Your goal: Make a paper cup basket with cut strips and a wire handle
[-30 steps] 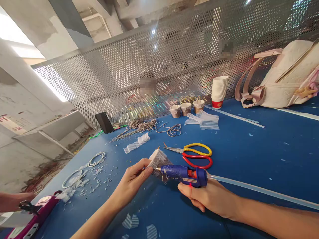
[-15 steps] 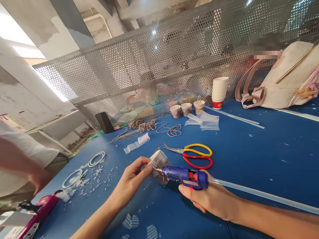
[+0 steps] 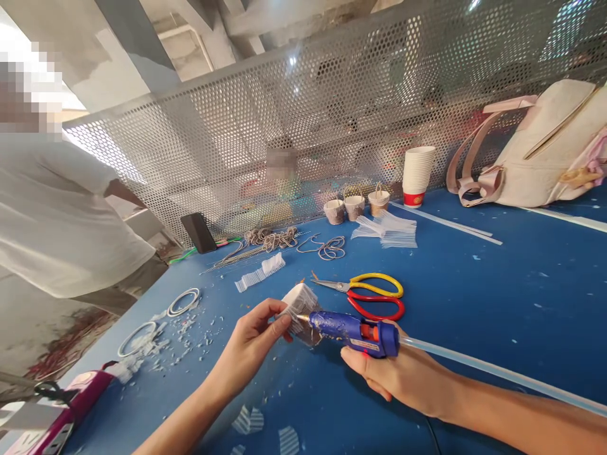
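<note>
My left hand (image 3: 251, 344) pinches a small paper cup (image 3: 300, 303) wrapped in ribbed white trim, held on its side just above the blue table (image 3: 497, 291). My right hand (image 3: 403, 376) grips a blue hot glue gun (image 3: 353, 332) with a long clear glue stick (image 3: 497, 373) trailing out its back to the right. The gun's nozzle touches the side of the cup near my left fingertips.
Scissors (image 3: 370, 294) with yellow and red handles lie just beyond the cup. Further back sit three small trimmed cups (image 3: 353, 205), a stack of paper cups (image 3: 417, 174), trim strips (image 3: 389, 230), rope coils (image 3: 272, 239), a phone (image 3: 198, 232) and a bag (image 3: 545, 151). A person in white (image 3: 61, 215) stands at the left.
A person in a white shirt has stepped into view at the left edge of the table. My hands, cup and glue gun have stayed almost where they were.
</note>
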`<state>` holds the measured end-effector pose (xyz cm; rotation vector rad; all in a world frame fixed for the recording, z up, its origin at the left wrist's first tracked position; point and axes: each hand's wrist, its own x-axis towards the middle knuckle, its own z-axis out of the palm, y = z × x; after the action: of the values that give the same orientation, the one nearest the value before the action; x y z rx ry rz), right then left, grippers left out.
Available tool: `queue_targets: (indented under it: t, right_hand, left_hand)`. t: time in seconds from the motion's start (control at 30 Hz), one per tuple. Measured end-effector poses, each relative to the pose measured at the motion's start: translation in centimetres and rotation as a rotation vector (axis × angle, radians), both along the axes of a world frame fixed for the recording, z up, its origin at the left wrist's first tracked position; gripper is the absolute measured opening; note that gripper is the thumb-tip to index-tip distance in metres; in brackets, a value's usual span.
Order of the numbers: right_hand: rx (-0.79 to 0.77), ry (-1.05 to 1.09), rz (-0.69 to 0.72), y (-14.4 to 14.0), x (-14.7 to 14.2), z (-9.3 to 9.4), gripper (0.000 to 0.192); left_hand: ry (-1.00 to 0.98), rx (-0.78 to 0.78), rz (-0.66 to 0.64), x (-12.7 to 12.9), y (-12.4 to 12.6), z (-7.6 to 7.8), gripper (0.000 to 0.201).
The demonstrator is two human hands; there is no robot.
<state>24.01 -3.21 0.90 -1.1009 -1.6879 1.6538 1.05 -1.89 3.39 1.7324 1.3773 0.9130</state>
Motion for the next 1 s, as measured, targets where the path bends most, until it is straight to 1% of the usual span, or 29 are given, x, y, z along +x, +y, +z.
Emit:
queue_targets:
  t: [0.33, 0.5, 0.63, 0.73, 0.87, 1.0]
  right_hand:
    - [0.028, -0.016, 0.002, 0.2, -0.3, 0.5, 0.034]
    - [0.100, -0.053, 0.029, 0.2, -0.1, 0.6, 0.033]
    - [0.130, -0.059, 0.003, -0.1, -0.1, 1.2, 0.027]
    - [0.203, -0.050, -0.032, -0.3, -0.3, 1.4, 0.027]
    - [0.268, -0.086, -0.012, -0.4, -0.4, 1.2, 0.029]
    - [0.265, -0.099, -0.097, -0.6, -0.2, 1.4, 0.024]
  left_hand:
    - [-0.020, -0.011, -0.011, -0.1, -0.1, -0.1, 0.022]
    - [-0.020, -0.035, -0.011, 0.0, -0.3, -0.1, 0.023]
    - [-0.016, -0.043, 0.017, 0.3, -0.4, -0.1, 0.024]
    - [-0.009, -0.039, 0.044, 0.5, -0.3, -0.2, 0.025]
    - [0.010, -0.012, 0.094, 0.5, -0.3, -0.3, 0.026]
    - [0.015, 0.036, 0.151, 0.2, -0.1, -0.4, 0.027]
